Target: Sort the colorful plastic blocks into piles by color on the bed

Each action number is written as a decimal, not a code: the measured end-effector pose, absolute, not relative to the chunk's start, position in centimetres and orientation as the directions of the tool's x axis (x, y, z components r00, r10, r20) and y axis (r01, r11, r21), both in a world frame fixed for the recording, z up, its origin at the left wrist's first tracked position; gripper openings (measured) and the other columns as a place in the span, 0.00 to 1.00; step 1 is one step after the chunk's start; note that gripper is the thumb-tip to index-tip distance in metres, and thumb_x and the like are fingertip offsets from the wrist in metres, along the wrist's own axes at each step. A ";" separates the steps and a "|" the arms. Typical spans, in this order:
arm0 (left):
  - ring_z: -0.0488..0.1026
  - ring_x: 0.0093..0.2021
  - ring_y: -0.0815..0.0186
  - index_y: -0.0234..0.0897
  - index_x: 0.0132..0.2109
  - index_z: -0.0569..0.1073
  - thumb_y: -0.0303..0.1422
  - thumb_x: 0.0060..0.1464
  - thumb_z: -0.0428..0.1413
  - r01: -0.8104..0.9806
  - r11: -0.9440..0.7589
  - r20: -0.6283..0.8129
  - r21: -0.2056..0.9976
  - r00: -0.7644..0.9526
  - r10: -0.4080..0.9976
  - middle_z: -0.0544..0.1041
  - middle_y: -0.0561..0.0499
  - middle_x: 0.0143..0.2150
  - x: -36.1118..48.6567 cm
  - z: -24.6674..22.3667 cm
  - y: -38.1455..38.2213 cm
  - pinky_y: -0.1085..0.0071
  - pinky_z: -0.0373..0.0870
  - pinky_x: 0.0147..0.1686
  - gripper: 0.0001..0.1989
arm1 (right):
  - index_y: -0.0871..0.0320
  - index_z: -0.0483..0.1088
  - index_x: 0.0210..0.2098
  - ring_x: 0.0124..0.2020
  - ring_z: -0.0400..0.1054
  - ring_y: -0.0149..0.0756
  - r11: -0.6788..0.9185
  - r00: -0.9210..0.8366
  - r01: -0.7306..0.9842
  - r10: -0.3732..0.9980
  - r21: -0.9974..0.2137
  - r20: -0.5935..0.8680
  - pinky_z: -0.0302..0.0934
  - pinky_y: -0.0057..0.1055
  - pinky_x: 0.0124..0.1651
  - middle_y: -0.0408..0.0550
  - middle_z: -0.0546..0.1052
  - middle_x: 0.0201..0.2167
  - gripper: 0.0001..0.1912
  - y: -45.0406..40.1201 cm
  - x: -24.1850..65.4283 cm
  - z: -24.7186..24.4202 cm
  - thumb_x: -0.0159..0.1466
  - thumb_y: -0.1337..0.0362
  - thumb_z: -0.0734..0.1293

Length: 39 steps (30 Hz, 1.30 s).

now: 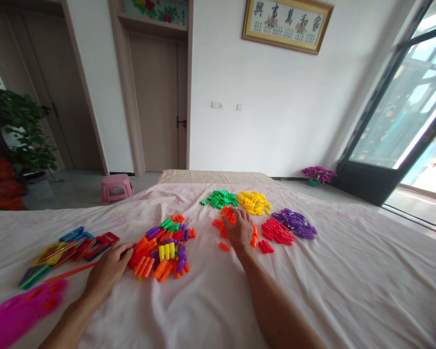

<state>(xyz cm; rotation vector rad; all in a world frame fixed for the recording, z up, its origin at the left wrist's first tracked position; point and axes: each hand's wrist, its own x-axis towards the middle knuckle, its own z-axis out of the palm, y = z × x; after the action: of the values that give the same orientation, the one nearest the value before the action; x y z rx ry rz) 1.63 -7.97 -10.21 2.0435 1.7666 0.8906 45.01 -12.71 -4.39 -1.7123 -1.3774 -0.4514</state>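
Observation:
My left hand (111,264) rests on the cloth at the left edge of a mixed pile of plastic tube-shaped building pieces (167,250). Its fingers are loosely extended and touch the red and orange pieces there. My right hand (241,229) is over the orange pile, with orange building pieces (227,214) between its thumb and fingers. More orange pieces (254,236) show beside the hand, and the palm hides part of that pile. Around it lie single-colour piles: green (221,198), yellow (253,202), red (277,230) and purple (296,223).
A wrinkled pale floral cloth (210,300) covers the surface. Coloured magnetic frame tiles (72,247), an orange stick (70,273) and a bright pink plastic object (25,310) lie at left. A pink stool (116,188) stands on the floor beyond.

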 end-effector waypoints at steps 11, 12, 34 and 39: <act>0.80 0.54 0.57 0.42 0.49 0.82 0.45 0.61 0.49 0.777 -0.189 0.248 0.600 0.043 0.968 0.85 0.46 0.53 1.9 -9.6 -8.3 0.67 0.74 0.54 0.21 | 0.54 0.77 0.55 0.56 0.66 0.50 -0.005 0.353 0.908 0.542 -0.418 0.762 0.57 0.45 0.60 0.53 0.79 0.56 0.16 -12.9 46.1 -4.8 0.72 0.60 0.63; 0.80 0.54 0.57 0.42 0.48 0.82 0.45 0.61 0.50 0.775 -0.192 0.254 0.602 0.042 0.966 0.85 0.47 0.53 1.9 -9.5 -8.4 0.67 0.74 0.53 0.21 | 0.54 0.77 0.54 0.56 0.66 0.49 0.051 0.289 0.921 0.573 -0.386 0.767 0.57 0.45 0.60 0.53 0.79 0.56 0.16 -13.0 45.3 -4.6 0.72 0.61 0.63; 0.80 0.54 0.58 0.42 0.49 0.82 0.44 0.62 0.48 0.784 -0.188 0.247 0.592 0.046 0.968 0.84 0.47 0.53 2.3 -9.1 -8.8 0.67 0.73 0.52 0.21 | 0.55 0.75 0.59 0.52 0.73 0.45 0.298 -0.178 0.909 0.909 -0.291 0.377 0.64 0.38 0.55 0.52 0.82 0.48 0.18 -13.1 36.8 -5.3 0.70 0.63 0.71; 0.80 0.53 0.58 0.41 0.49 0.82 0.44 0.62 0.48 0.781 -0.201 0.252 0.591 0.057 0.966 0.85 0.47 0.52 2.2 -9.2 -8.6 0.67 0.73 0.53 0.21 | 0.56 0.73 0.62 0.56 0.70 0.49 0.175 0.049 0.932 0.808 -0.317 0.588 0.61 0.42 0.59 0.54 0.80 0.54 0.22 -12.3 39.1 -5.2 0.69 0.62 0.71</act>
<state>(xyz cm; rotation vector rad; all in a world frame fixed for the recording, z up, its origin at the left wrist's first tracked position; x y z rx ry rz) 2.16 -8.60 -9.21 2.0431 1.7639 0.8824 39.15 -12.30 -5.16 -1.6508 -1.7745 -0.2333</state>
